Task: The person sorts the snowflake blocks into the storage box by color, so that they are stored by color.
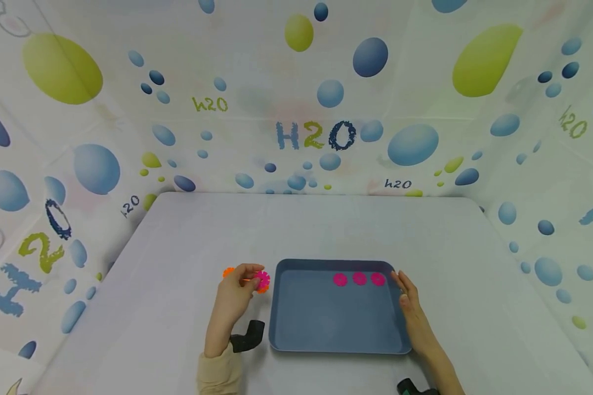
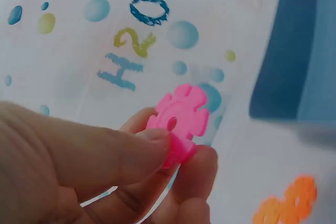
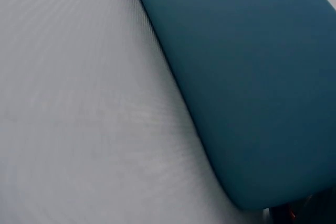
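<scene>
Between thumb and fingers my left hand [image 1: 234, 291] pinches a pink flower-shaped plastic disc [image 2: 190, 103], held up left of a blue-grey tray [image 1: 336, 323]. Orange discs [image 2: 300, 200] of the same notched shape lie on the table by that hand, partly hidden by it in the head view. Inside the tray, three pink discs [image 1: 359, 278] lie in a row near the far right. My right hand [image 1: 414, 310] is at the tray's right edge with its fingers extended, holding nothing; whether it touches the rim I cannot tell. The right wrist view shows the tray's side but no fingers.
A white cloth covers the table [image 1: 178, 241]. Behind and beside it hangs a white curtain [image 1: 257, 82] with blue and green drops and H2O lettering. Black wrist-camera mounts [image 1: 249, 336] stick out by both wrists.
</scene>
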Demonstrator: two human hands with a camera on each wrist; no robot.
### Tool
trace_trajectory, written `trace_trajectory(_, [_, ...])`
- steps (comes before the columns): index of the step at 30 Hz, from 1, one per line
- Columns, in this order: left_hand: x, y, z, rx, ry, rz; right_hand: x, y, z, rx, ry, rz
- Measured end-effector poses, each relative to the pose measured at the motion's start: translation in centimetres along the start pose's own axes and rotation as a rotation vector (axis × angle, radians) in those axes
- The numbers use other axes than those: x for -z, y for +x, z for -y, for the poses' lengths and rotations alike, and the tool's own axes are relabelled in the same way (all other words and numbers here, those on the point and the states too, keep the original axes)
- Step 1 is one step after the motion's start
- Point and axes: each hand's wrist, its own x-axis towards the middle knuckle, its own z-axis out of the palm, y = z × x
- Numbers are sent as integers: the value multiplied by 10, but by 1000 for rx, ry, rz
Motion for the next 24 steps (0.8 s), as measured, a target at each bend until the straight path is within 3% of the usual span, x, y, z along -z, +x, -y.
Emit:
trace_trajectory(6, [-7, 13, -12, 44, -188, 54, 1, 0, -1, 7, 2, -1])
trace_trajectory(12, [-20, 24, -22, 58, -284, 93, 0, 0, -2, 13, 2, -4])
trace_trajectory(24, [-53, 38, -43, 28, -309, 155, -2, 0, 0, -1, -6, -14])
